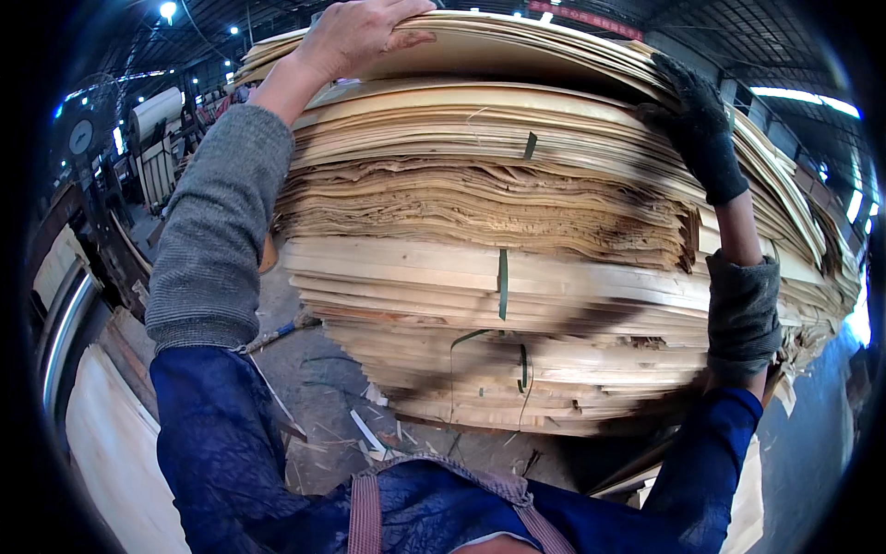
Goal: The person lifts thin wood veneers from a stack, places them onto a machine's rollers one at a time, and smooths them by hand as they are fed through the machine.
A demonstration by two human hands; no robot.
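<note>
The tall stack of veneer sheets (517, 268) fills the middle and blocks any way straight ahead. The left hand (360, 37) and the gloved right hand (697, 120) lie on its upper edges. Open floor (323, 388) with scraps lies lower left; boards (111, 443) and machinery (83, 212) close the far left.

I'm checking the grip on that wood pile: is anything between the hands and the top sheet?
Nothing visible. The bare left hand lies flat on the top sheet of the veneer stack; the right hand wears a dark glove and grips the sheet's edge.
</note>
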